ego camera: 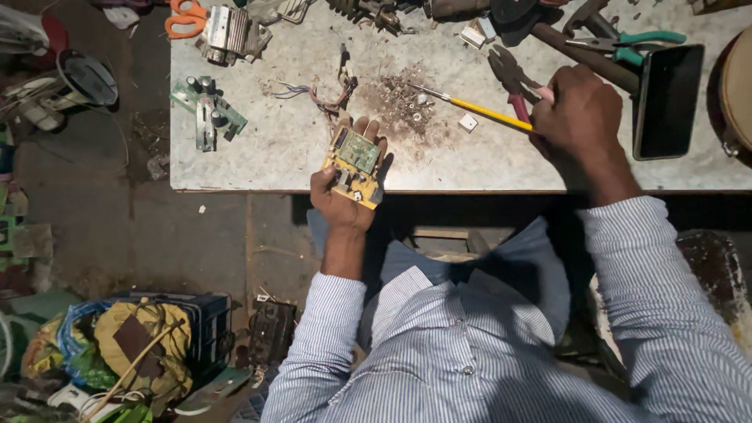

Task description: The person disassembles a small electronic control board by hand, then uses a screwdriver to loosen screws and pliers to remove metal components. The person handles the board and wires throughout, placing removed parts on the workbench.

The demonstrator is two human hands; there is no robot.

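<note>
The left hand [342, 202] grips a small yellow circuit board [355, 165] from below, fingers curled around its edges, holding it at the near edge of the worn grey table [266, 149]. The right hand [576, 110] is closed around the handle end of a yellow screwdriver [478, 110], whose tip points toward a scatter of small screws [403, 102]. Red-handled pliers [513, 82] lie just beside that hand, and a dark phone [667, 100] rests to its right. A green circuit board [207, 110] lies well apart, near orange scissors [185, 19].
</note>
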